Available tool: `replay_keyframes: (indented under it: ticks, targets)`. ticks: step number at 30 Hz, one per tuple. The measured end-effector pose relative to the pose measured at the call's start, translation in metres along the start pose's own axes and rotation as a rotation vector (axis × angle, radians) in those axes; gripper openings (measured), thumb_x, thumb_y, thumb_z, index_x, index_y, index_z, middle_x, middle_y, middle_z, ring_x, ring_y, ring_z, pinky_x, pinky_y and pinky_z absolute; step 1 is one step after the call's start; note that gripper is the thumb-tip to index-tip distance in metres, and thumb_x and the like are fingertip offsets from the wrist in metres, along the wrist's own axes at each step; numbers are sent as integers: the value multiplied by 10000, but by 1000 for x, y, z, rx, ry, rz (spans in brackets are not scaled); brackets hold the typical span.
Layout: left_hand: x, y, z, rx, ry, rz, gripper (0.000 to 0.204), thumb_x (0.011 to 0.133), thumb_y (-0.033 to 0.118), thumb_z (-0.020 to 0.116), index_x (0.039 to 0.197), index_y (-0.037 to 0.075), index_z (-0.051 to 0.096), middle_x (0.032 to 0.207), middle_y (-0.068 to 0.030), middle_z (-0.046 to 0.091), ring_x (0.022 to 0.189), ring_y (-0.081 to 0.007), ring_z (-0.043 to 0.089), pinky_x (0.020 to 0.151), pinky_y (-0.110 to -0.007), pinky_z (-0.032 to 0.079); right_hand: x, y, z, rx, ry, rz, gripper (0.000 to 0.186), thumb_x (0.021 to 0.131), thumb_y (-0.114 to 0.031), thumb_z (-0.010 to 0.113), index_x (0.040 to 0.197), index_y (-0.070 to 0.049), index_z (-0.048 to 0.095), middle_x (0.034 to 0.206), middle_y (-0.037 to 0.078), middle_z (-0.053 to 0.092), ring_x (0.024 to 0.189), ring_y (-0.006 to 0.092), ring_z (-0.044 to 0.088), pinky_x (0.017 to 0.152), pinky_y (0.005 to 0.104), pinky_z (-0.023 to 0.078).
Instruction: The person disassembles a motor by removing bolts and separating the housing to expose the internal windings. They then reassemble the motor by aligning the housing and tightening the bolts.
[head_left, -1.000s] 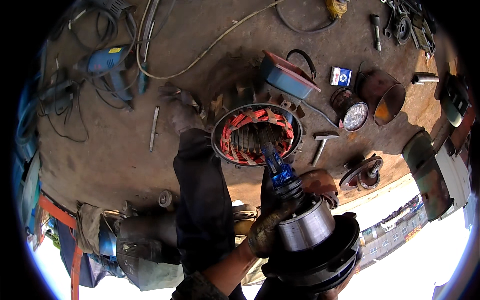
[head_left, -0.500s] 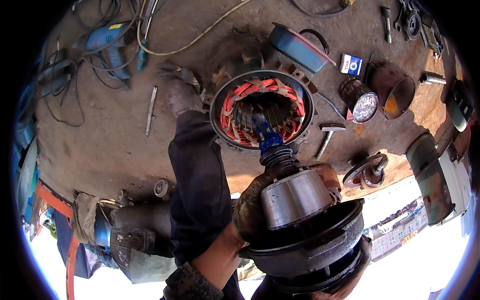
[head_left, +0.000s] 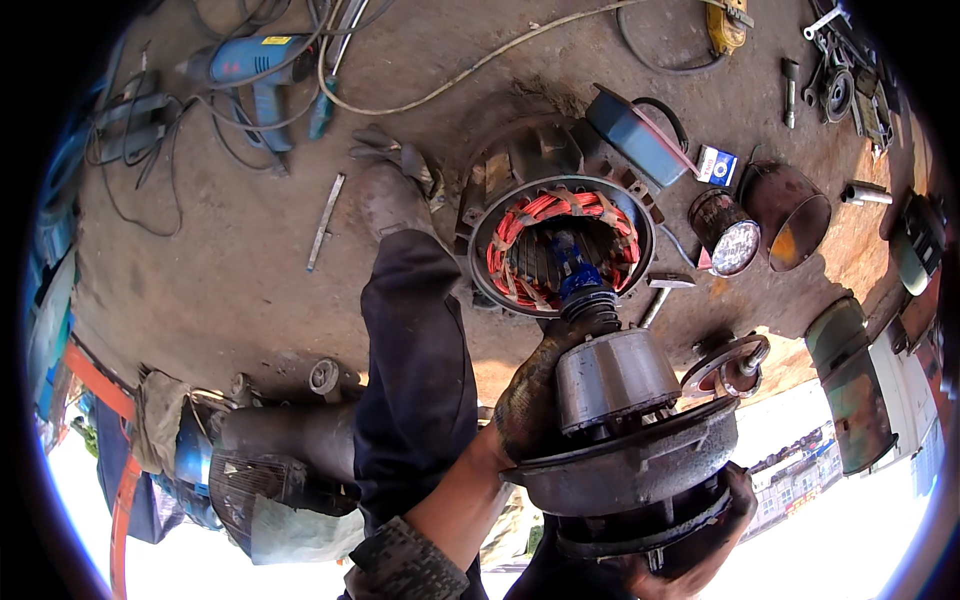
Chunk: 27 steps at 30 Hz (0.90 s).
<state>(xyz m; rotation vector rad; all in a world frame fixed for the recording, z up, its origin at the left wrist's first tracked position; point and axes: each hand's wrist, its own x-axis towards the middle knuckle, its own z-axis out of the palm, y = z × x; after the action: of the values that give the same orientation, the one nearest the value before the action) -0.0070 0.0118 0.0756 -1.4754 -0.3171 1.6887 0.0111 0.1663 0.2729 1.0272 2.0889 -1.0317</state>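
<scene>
My left hand (head_left: 528, 400), in a dark, grimy glove, is wrapped round a rotor assembly (head_left: 612, 378) beside its steel cylinder. My right hand (head_left: 712, 535) grips the lower end by a black cast end cover (head_left: 625, 465) with a finned disc. The rotor's shaft, wrapped in shiny blue (head_left: 580, 275), reaches into a round motor housing (head_left: 470, 235) lined with red copper windings (head_left: 525, 210); how deep its tip sits is hidden. My leg (head_left: 410, 330) lies left of the housing.
A blue power drill (head_left: 250, 62) and cables lie upper left, a metal bar (head_left: 325, 222) below them. Right are a plastic tray (head_left: 640, 135), small box (head_left: 716, 166), paint can (head_left: 725, 230), rusty drum (head_left: 785, 215), hammer (head_left: 670, 281), flanged shaft (head_left: 730, 365) and tools (head_left: 835, 90).
The rotor and both hands have moved upward in the picture, and the blue shaft has entered the wound housing further. The housing and surroundings appear shifted as the view moved.
</scene>
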Motion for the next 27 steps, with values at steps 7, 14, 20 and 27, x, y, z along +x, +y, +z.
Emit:
replay_keyframes:
  ticks: [7, 14, 20, 27]
  targets:
    - [-7, 11, 9, 179, 47, 319, 377, 1034, 367, 655, 1319, 120, 668, 1175, -81, 728, 1076, -221, 704, 978, -393, 579, 21, 7, 14, 313, -53, -135, 1101, 548, -150, 861, 1510, -14, 342, 1410, 140, 415, 1285, 300, 463, 1090, 469, 429]
    - [2, 33, 9, 9, 181, 109, 402, 997, 434, 712, 1187, 80, 722, 1024, -87, 764, 880, -206, 742, 849, -383, 613, 20, -43, 29, 124, -59, 17, 1079, 541, -82, 824, 1498, -24, 329, 1406, 151, 418, 1301, 306, 466, 1098, 486, 438]
    - [-7, 40, 13, 6, 122, 86, 512, 986, 505, 708, 1229, 54, 703, 1057, -97, 760, 899, -217, 738, 853, -394, 616, 26, -62, 41, 83, -44, 117, 1056, 541, -44, 803, 1482, -24, 323, 1373, 154, 442, 1256, 309, 501, 1080, 491, 472]
    - [-17, 53, 3, -74, -95, -64, 543, 994, 514, 693, 1263, 42, 684, 1107, -125, 753, 936, -249, 744, 857, -412, 634, 27, -61, 44, -4, -108, 100, 1043, 555, -17, 792, 1481, -39, 313, 1375, 153, 430, 1244, 291, 493, 1051, 467, 478]
